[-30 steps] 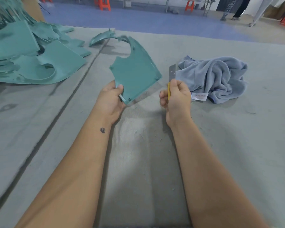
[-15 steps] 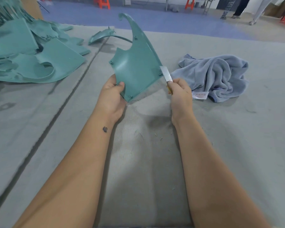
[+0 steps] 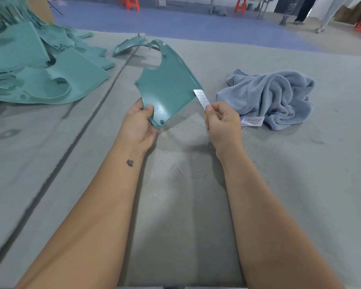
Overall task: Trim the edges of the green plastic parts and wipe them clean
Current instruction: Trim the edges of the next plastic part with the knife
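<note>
My left hand [image 3: 139, 124] grips the near corner of a green plastic part [image 3: 167, 84], a flat panel with a curved horn pointing away from me, held just above the table. My right hand [image 3: 223, 122] pinches a segmented silver utility blade [image 3: 201, 98] with a bit of yellow handle showing under the thumb. The blade's tip touches the part's right-hand edge. A crumpled blue-grey cloth [image 3: 273, 97] with a white label lies on the table to the right of my right hand.
A pile of several more green plastic parts [image 3: 40, 74] covers the table's far left, and one curved green piece [image 3: 129, 43] lies beyond the held part. Small shavings dot the grey table covering [image 3: 188, 174] between my arms. Orange stools and people's legs stand far off.
The green part has tipped down from an upright tilt to lie lower and flatter. My right hand has brought the blade against the part's right edge.
</note>
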`<state>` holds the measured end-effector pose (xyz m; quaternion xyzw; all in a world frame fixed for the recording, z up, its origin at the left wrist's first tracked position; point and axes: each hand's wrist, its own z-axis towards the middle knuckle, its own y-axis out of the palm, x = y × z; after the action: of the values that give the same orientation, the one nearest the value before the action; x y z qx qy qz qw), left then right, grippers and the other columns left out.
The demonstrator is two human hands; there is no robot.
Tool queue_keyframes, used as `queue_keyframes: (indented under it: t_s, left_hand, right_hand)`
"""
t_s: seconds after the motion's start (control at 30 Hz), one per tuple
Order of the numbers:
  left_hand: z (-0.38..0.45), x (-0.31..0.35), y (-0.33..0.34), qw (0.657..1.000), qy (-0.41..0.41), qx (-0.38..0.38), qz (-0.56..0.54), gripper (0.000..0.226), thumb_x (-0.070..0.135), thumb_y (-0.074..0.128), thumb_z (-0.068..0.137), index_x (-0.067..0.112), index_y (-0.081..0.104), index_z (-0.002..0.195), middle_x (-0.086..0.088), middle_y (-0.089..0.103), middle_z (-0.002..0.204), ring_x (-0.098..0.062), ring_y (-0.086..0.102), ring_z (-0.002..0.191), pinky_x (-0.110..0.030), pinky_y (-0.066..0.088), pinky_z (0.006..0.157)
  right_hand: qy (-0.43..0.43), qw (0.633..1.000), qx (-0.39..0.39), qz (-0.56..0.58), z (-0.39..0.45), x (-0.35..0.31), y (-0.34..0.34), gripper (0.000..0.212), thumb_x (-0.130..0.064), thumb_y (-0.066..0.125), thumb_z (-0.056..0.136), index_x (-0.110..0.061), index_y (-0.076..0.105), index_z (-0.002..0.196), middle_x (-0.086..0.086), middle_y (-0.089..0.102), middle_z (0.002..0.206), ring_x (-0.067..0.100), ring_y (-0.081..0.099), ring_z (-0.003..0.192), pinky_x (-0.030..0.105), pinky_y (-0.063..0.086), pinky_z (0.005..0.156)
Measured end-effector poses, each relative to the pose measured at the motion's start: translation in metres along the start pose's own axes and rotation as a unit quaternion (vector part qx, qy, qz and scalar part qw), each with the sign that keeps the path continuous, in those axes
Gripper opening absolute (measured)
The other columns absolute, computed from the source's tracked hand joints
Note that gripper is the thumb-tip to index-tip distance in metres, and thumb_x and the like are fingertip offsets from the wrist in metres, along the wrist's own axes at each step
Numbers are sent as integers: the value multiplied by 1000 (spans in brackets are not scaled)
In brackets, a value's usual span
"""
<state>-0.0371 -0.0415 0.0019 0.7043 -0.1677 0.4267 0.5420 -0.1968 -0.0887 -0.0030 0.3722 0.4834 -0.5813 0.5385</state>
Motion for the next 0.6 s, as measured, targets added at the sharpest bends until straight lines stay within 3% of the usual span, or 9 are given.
queue_keyframes:
  t_s: [0.13, 0.27, 0.4, 0.53, 0.6]
  left_hand:
    - [0, 1, -2, 1000, -1, 6, -11, 36, -5, 29, 101, 11, 62, 100, 2, 75, 83, -12, 71, 76, -26, 58, 63]
    - [1, 1, -3, 1000, 3, 13, -20, 36, -5, 29, 102, 10, 62, 99, 3, 75, 80, -11, 72, 74, -25, 58, 63]
    - [3, 0, -1, 998, 0, 29, -55, 35, -3, 29, 102, 9, 61, 99, -1, 74, 82, -14, 71, 74, -28, 60, 66]
    - [3, 4, -5, 996, -12, 25, -83, 36, -3, 28, 102, 11, 61, 100, -2, 75, 84, -16, 72, 75, -30, 60, 62]
    - [2, 4, -5, 997, -9, 21, -71, 36, -4, 29, 102, 10, 62, 100, -2, 75, 84, -16, 71, 77, -29, 60, 68]
  right_hand:
    - [5, 1000, -16, -3, 1, 1, 0, 28, -11, 51, 98, -20, 52, 70, 3, 40, 61, 17, 34, 61, 26, 29, 54]
    - [-7, 999, -35, -7, 2, 4, -1, 28, -11, 52, 97, -19, 53, 70, 1, 40, 60, 16, 34, 59, 28, 29, 55]
    - [-59, 983, -108, -139, 0, 4, 7, 31, -15, 58, 94, -26, 53, 66, -9, 43, 55, 10, 38, 57, 30, 32, 61]
    - [-15, 997, -78, 6, -1, 1, 3, 30, -11, 53, 96, -23, 53, 69, -5, 42, 55, 10, 35, 54, 26, 32, 55]
    - [1, 996, -41, 80, 0, 0, 1, 27, -12, 50, 99, -19, 53, 73, -4, 45, 54, 8, 37, 51, 20, 32, 51]
